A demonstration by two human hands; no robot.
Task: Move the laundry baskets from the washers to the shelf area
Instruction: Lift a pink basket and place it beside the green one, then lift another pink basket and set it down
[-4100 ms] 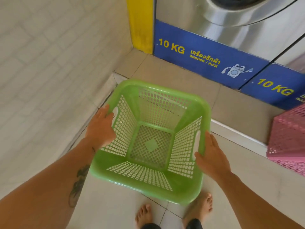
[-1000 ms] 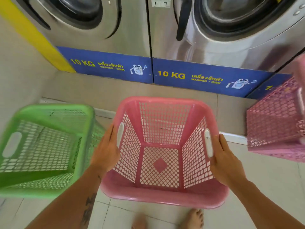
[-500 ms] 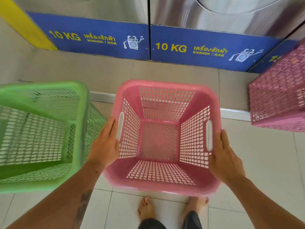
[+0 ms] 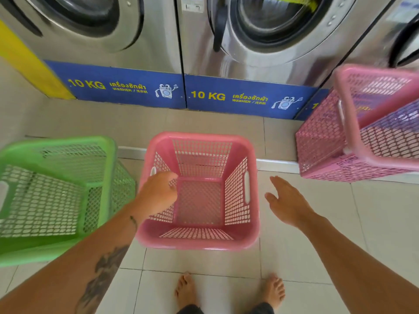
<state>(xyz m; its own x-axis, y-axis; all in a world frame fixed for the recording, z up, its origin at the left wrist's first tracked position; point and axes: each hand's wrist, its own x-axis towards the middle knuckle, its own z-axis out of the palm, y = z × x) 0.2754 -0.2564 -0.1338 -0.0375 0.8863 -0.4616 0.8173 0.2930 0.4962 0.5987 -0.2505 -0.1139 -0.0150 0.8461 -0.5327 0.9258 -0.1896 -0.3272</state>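
An empty pink laundry basket stands upright on the tiled floor in front of me. My left hand lies over its left rim by the handle slot, fingers curled down inside the wall. My right hand hovers open just right of the basket, a small gap from its right side, holding nothing. To the left, an empty green basket sits on the floor, almost touching the pink one.
Steel washers with blue 10 KG panels line the back on a raised tiled step. At the right, another pink basket with a purple one inside sits tilted on that step. My bare feet stand just behind the centre basket.
My right hand has come off the pink basket's right handle and opened. My left hand has shifted from the outside of the left wall to over the rim. The view has tilted up.
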